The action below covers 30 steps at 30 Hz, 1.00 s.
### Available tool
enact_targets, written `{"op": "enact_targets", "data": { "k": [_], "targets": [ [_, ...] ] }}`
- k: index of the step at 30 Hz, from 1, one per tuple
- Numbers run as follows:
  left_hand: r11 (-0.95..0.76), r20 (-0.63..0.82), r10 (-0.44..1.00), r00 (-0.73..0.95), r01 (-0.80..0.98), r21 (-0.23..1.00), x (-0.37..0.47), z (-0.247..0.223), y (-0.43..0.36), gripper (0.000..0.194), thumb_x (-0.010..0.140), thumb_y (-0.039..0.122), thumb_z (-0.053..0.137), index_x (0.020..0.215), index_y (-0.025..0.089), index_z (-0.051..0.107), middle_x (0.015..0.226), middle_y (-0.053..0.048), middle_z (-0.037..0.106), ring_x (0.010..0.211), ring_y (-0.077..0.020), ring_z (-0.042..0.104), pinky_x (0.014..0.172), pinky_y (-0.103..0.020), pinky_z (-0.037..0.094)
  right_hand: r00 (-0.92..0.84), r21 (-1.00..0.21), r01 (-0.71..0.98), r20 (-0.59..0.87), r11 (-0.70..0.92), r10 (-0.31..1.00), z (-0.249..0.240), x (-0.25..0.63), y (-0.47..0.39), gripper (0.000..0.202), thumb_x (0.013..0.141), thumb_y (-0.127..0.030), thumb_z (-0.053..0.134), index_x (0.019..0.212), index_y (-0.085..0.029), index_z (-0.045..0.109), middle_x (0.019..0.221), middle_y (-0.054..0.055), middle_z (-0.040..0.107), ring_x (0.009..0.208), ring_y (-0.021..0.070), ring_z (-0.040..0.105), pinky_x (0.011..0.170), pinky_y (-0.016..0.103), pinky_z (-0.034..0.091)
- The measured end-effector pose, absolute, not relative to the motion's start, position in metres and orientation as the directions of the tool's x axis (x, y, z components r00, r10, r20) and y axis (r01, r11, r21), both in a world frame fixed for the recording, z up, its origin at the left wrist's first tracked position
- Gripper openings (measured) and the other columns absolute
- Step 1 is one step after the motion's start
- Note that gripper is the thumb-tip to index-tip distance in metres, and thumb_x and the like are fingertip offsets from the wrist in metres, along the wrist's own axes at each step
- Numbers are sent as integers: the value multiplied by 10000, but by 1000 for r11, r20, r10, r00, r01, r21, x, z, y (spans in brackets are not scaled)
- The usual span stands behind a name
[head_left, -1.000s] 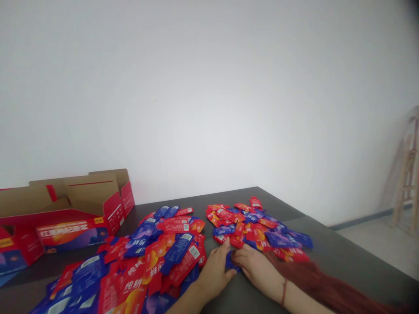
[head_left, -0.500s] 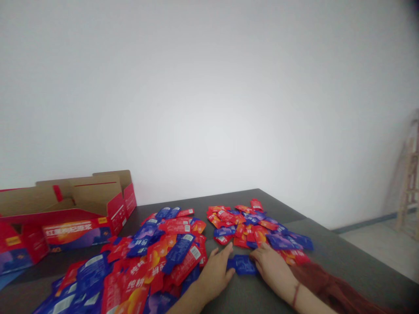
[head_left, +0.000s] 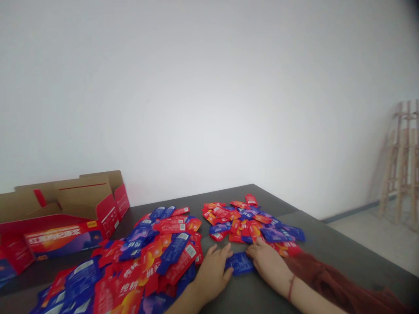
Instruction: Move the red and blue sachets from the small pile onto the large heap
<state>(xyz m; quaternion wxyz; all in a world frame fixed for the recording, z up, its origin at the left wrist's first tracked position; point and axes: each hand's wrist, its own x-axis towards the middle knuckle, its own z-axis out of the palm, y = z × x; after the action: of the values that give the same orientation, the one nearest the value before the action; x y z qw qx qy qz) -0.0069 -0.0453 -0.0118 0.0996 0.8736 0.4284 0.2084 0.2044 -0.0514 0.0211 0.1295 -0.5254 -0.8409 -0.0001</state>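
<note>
A blue sachet (head_left: 240,263) lies flat on the dark table between my two hands. My left hand (head_left: 214,271) is at its left end, fingers spread and thumb apart, and seems to touch the edge. At the right end, my right hand (head_left: 268,264) has its fingers together over the sachet, thumb hidden. A large heap of red and blue sachets (head_left: 150,261) spreads to the left of my left hand. Beyond my hands sits a smaller pile of similar sachets (head_left: 242,220), reaching close to my right fingers.
Open red cardboard boxes (head_left: 62,231) with brown insides stand at the left. A reddish-brown cloth or sleeve (head_left: 324,279) lies beside my right forearm. The table (head_left: 278,203) meets a white wall behind. Wooden stools or a rack (head_left: 401,174) stand on the floor at right.
The view has turned slightly right, so the table things sit further left and more of the wooden stand shows. Both hands stay around the blue sachet, which is tilted slightly differently.
</note>
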Motion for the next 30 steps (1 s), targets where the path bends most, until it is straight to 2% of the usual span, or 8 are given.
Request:
{"op": "enact_targets", "data": {
  "k": [4, 8, 12, 15, 18, 24, 30],
  "targets": [
    [-643, 319, 763, 563, 710, 286, -9, -8, -52, 622, 816, 377, 607, 1366, 185, 387, 1246, -78, 604, 1178, -226, 521, 1132, -472, 220, -391, -195, 883, 195, 426, 899, 15, 220, -50, 372, 824, -24, 379, 899, -161, 717, 930, 104, 706, 956, 249, 586, 869, 338, 425],
    [-684, 306, 725, 617, 696, 217, -10, -2, -54, 686, 778, 508, 652, 1340, 179, 438, 1287, -99, 571, 1198, -227, 509, 1142, -428, 204, -518, -244, 786, 241, 568, 821, 7, 218, -55, 395, 846, -55, 385, 1076, -163, 688, 1134, 101, 670, 1037, 239, 552, 955, 365, 406],
    [-696, 292, 713, 637, 692, 190, -8, 0, -55, 675, 791, 512, 647, 1343, 181, 441, 1283, -99, 574, 1187, -217, 519, 1142, -413, 197, -679, -298, 615, 272, 730, 682, 13, 208, -67, 421, 875, -100, 417, 1242, -198, 600, 1242, 84, 617, 1068, 209, 512, 949, 336, 428],
    [-669, 283, 738, 612, 717, 194, -7, -2, -57, 653, 798, 511, 644, 1333, 190, 454, 1252, -82, 597, 1161, -218, 534, 1140, -420, 197, -738, -307, 549, 258, 777, 623, 21, 211, -75, 425, 891, -147, 447, 1294, -224, 555, 1284, 74, 588, 1104, 210, 485, 975, 353, 419],
    [-648, 275, 757, 593, 736, 194, -6, -3, -58, 657, 805, 507, 638, 1343, 185, 444, 1244, -85, 601, 1150, -218, 539, 1137, -423, 201, -723, -293, 581, 241, 759, 647, 19, 228, -77, 413, 905, -202, 471, 1310, -239, 542, 1329, 62, 559, 1137, 217, 472, 1011, 373, 397],
    [-661, 292, 740, 605, 735, 151, -6, -3, -57, 688, 787, 478, 664, 1356, 175, 425, 1196, -81, 618, 1121, -203, 552, 1136, -389, 214, -571, -281, 716, 292, 639, 767, 1, 256, -72, 377, 952, -262, 421, 1302, -231, 559, 1312, 77, 578, 1165, 235, 492, 1024, 410, 396],
    [-669, 280, 732, 621, 733, 124, -7, -3, -55, 687, 813, 486, 628, 1376, 178, 383, 1197, -92, 613, 1123, -215, 552, 1123, -422, 236, -664, -282, 623, 302, 729, 684, 11, 223, -82, 366, 940, -176, 400, 1251, -198, 592, 1238, 89, 619, 1111, 216, 516, 987, 367, 429]
  ]
}}
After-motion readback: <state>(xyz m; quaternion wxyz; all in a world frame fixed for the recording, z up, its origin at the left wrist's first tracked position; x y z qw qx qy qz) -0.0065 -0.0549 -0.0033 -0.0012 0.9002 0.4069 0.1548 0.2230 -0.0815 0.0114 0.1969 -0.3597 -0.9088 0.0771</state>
